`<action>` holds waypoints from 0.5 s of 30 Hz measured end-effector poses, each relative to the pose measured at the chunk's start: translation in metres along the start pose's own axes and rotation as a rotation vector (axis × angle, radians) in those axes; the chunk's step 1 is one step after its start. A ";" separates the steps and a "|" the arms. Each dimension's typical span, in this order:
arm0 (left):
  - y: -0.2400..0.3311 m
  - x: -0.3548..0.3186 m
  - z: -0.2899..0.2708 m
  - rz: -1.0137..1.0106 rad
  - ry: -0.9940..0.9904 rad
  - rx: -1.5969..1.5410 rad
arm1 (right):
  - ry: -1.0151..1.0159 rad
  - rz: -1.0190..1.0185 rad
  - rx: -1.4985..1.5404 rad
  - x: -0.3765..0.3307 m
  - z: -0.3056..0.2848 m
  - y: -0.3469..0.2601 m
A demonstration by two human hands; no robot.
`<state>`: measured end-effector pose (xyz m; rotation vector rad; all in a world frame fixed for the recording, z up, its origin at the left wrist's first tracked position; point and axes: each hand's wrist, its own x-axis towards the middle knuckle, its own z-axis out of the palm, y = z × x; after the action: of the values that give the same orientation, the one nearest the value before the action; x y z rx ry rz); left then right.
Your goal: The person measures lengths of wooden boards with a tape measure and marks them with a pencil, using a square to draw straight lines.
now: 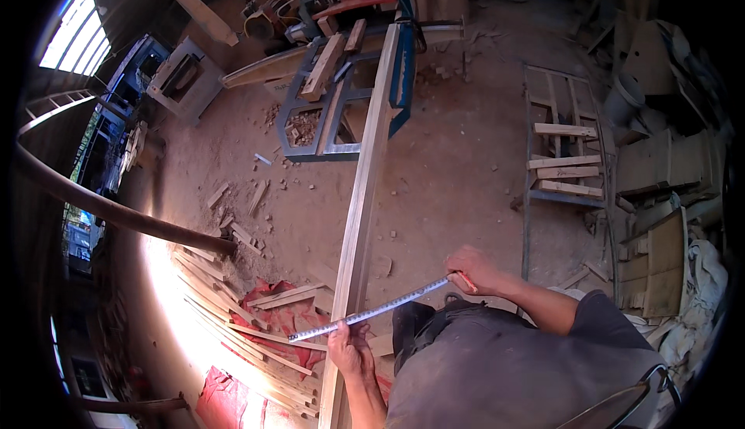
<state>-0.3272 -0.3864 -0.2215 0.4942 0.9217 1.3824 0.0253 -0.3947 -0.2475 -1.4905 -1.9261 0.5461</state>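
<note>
Fingers of the left hand [351, 354] pinch the tape-measure blade [403, 299], which crosses over the long wooden beam [365, 188], while fingers of the right hand [475, 270] are closed around its orange case [464, 282]. Between both hands the blade has no support, so, I judge, it could buckle or slip if one grip loosens
</note>
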 end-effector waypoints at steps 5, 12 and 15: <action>-0.057 0.049 0.124 -0.157 -0.242 0.273 | 0.143 0.133 0.090 0.017 -0.035 0.000; -0.106 0.133 0.209 -0.121 -0.388 0.293 | 0.186 0.142 0.276 0.146 -0.057 0.015; -0.105 0.204 0.233 0.003 -0.308 0.170 | 0.135 0.065 0.411 0.223 -0.065 0.038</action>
<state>-0.0934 -0.1582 -0.2211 0.8135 0.7874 1.1939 0.0622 -0.1738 -0.1748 -1.2894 -1.5520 0.7944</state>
